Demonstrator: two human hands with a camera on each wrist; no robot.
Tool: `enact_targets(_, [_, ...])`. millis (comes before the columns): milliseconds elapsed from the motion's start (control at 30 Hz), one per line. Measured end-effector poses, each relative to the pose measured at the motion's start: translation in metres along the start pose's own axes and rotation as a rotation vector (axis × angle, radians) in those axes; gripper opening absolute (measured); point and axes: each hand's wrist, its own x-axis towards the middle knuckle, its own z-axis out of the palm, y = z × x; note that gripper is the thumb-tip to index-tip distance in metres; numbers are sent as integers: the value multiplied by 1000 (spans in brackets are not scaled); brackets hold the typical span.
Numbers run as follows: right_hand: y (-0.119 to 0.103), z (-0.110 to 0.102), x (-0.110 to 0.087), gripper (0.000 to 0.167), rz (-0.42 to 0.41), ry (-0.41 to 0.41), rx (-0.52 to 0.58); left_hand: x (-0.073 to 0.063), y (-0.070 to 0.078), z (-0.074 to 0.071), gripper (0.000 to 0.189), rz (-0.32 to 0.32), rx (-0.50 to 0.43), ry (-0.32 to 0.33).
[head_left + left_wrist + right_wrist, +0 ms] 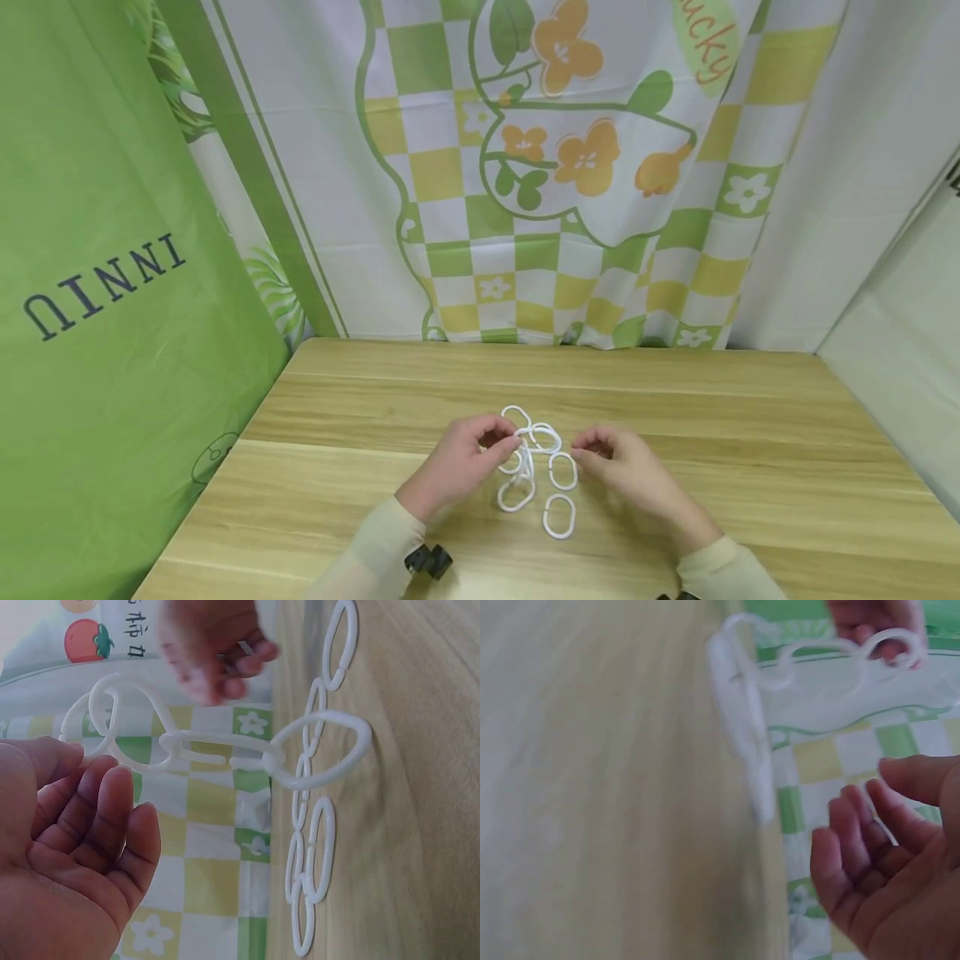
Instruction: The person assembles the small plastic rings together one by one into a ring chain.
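My left hand (463, 460) pinches the top of a short chain of white plastic rings (217, 738) between thumb and fingertips. The rings are oval, with a small gap visible in some, and they hang hooked one through another above the table. My right hand (633, 468) is held to the right of the chain with fingers loosely bent and nothing between them. Close to its fingertips in the head view lies a loose oval ring (576, 472). Another loose ring (547, 518) lies nearer to me. In the right wrist view the right hand (900, 862) shows an empty palm.
More white rings (324, 847) lie flat on the wooden table (360, 500), some overlapping. A checked curtain (442, 175) with flowers hangs along the table's far edge. Green fabric (112, 208) hangs at the left, and a pale panel (915, 333) stands at the right.
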Motion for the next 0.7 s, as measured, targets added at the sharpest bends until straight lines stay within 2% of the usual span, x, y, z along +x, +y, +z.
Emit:
enact_targets(133, [9, 4, -1, 8, 10, -89, -175, 1, 0, -3, 9, 24, 3, 4])
enact_targets(233, [11, 9, -4, 6, -22, -155, -270, 2, 0, -3, 9, 32, 5, -5])
enact_targets(367, [12, 18, -6, 11, -53, -149, -373, 3, 0, -3, 8, 39, 12, -15])
enact_targets(700, [12, 28, -7, 17, -7, -131, -379, 0, 1, 0, 7, 59, -6, -35])
